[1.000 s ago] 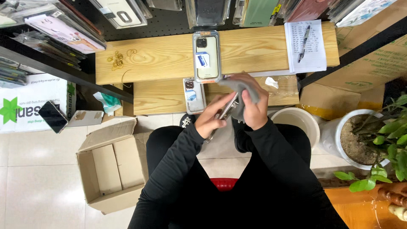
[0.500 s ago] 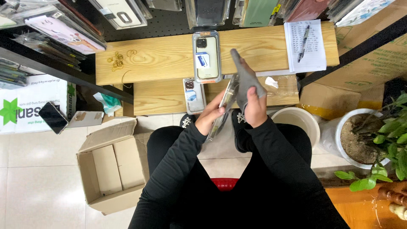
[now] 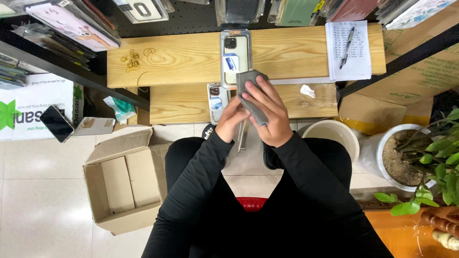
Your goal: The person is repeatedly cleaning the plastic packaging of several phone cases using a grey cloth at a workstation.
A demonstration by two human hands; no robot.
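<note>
my right hand (image 3: 270,112) has its fingers pressed flat over a soft grey cloth (image 3: 252,95), folded and draped over something slim that i hold above my lap, just below the wooden shelf (image 3: 186,57). my left hand (image 3: 233,117) grips that slim piece from the side, fingers curled. only its pale edge (image 3: 242,138) pokes out below the cloth, so i cannot tell what it is.

A clear phone-case package (image 3: 235,56) lies on the upper wooden shelf; a smaller one (image 3: 214,102) lies below. An open brown carton (image 3: 125,184) sits on the floor, a dark phone screen (image 3: 56,123) nearby.
</note>
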